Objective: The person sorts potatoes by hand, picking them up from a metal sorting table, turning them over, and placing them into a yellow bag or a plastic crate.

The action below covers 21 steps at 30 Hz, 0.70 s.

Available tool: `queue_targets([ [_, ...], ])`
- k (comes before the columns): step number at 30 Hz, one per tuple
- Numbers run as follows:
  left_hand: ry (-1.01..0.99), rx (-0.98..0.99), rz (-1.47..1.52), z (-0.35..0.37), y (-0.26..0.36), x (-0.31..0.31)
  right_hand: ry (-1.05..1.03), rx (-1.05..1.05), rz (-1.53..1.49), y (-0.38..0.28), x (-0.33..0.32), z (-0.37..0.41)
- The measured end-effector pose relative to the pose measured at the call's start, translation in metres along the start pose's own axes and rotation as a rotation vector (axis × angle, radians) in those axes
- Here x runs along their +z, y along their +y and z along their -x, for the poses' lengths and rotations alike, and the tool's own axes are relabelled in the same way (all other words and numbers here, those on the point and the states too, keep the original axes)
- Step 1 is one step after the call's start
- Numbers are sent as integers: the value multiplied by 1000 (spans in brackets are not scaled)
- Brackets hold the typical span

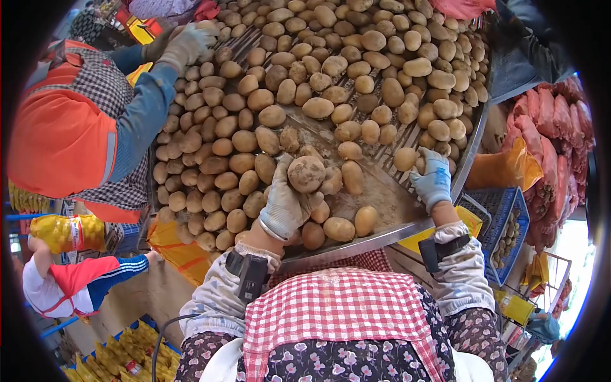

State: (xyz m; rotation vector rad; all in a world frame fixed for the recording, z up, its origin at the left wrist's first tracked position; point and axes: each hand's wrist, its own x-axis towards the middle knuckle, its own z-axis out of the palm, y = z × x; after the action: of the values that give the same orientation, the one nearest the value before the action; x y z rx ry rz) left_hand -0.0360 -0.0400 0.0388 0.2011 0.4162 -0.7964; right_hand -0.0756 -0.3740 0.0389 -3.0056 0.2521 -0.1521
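A large round brown potato [306,174] sits in my left hand [285,202], the gloved fingers and thumb closed around its lower side. My right hand [434,178], in a pale blue-grey glove, is at the right rim of the metal table. Its thumb and fingers curve around a potato [419,167], mostly covered by the glove. Just left of those fingertips lies another potato [405,159]. Between my hands, a few loose potatoes, one of them a pale oval potato [339,229], lie on the dirty metal surface [391,204].
Potatoes [223,127] are heaped across the far and left parts of the table. On the left a person in an orange vest [63,140] reaches gloved hands [188,44] to the pile. Blue crates [509,235] and red mesh sacks [547,159] stand at right.
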Motion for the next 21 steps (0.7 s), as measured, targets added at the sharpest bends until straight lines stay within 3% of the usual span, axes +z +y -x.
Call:
queue_targets([
  [1,-7,-13,12,2,0,2,76,66,-409,0,5,3],
  [2,-3,-16,13,5,-2,6,73,71,-409,-4,4,10],
  [4,95,114,-31,5,-8,14,-233,512,-1779,-24,-1,24],
  [6,9,71,-73,3,-4,3,-392,726,-2105,-46,2,28],
  [7,-157,-14,-122,3,-2,0,-385,723,-2107,-54,5,31],
  [8,-321,-102,-170,1,-2,-3,-543,615,-2159,-62,11,35],
  [9,-320,-109,-175,-4,-4,-6,-701,502,-2202,-75,11,37],
  [10,-154,-31,-328,-11,-9,-9,-691,507,-2208,-88,6,39],
  [11,10,48,-482,-17,-15,-9,-721,361,-2071,-106,-14,38],
  [12,4,37,-488,-20,-22,-4,-741,221,-1924,-115,-25,37],
  [14,58,373,-1318,-22,-40,4,-779,158,-1946,-111,-25,39],
  [15,86,354,-1406,-19,-38,3,-829,92,-1965,-108,-23,41],
  [16,21,434,-1712,-16,-31,5,-784,108,-1960,-106,-13,46],
  [17,-169,571,-1695,-15,-24,4,-793,189,-2022,-98,4,53],
  [18,55,605,-1801,-6,-21,9,-771,282,-2081,-86,9,63],
  [19,135,784,-1817,-5,-18,13,-820,375,-2187,-75,1,71],
  [20,25,758,-1800,-6,-11,14,-871,455,-2303,-61,-8,82],
  [21,84,854,-2093,-7,3,11,-924,483,-2380,-32,9,97],
])
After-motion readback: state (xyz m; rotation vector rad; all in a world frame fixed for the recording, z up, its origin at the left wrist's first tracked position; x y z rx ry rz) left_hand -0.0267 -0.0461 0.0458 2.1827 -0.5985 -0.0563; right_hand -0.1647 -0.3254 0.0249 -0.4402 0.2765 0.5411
